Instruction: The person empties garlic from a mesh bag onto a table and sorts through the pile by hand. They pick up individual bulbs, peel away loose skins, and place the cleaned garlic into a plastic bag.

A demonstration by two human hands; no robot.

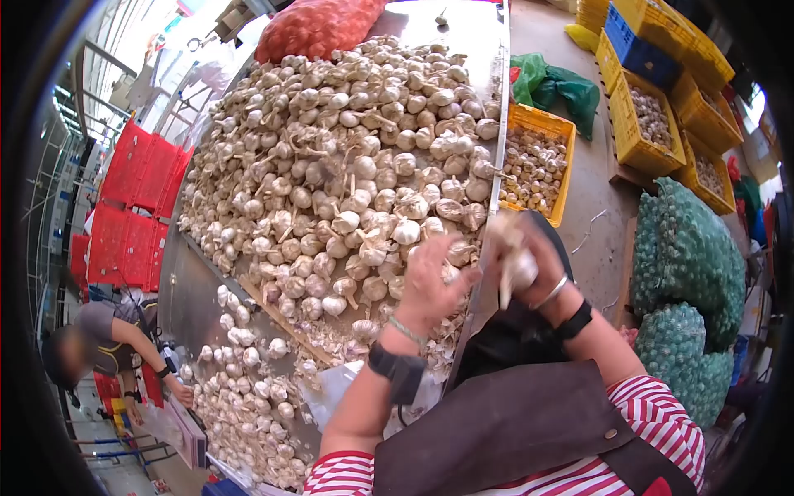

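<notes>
A large heap of garlic bulbs [331,165] covers the metal table [186,281] in front of me. My left hand [432,281] is over the heap's near right edge, fingers spread and a little blurred, with nothing visible in it. Just right of the table's edge, my right hand [538,256] is closed around garlic. A whitish garlic bulb [521,269] shows at its fingers, with a stem pointing down. Motion blur hides how many bulbs it holds. Loose skins and a clear plastic sheet [337,388] lie below my left hand.
A wooden strip [269,310] separates the heap from a smaller pile of cleaner bulbs [256,405]. A yellow crate [571,165] of garlic stands right of the table. Green net sacks [686,264] and stacked yellow crates [645,124] are farther right. Another person [116,339] works at left.
</notes>
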